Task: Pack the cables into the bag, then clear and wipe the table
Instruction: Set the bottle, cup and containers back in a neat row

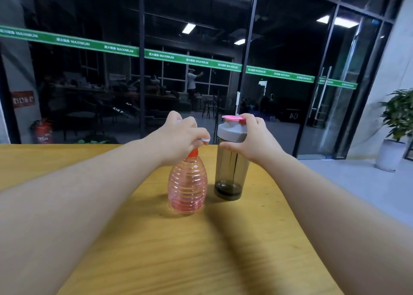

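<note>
A pink ribbed spray bottle (pixel 187 187) with an orange collar stands on the yellow wooden table (pixel 156 250). My left hand (pixel 178 136) grips its white spray head from above. Right beside it stands a smoky grey shaker bottle (pixel 230 172) with a grey lid and pink flip cap. My right hand (pixel 252 136) is curled round that bottle's lid and upper body. Both bottles rest upright on the table near its far edge. No cables, bag or cloth are in view.
The table's far edge runs just behind the bottles and its right edge slants down to the right. Beyond it stands a glass wall with green banding. A potted plant (pixel 395 125) is on the floor at right, a red fire extinguisher (pixel 42 131) at left.
</note>
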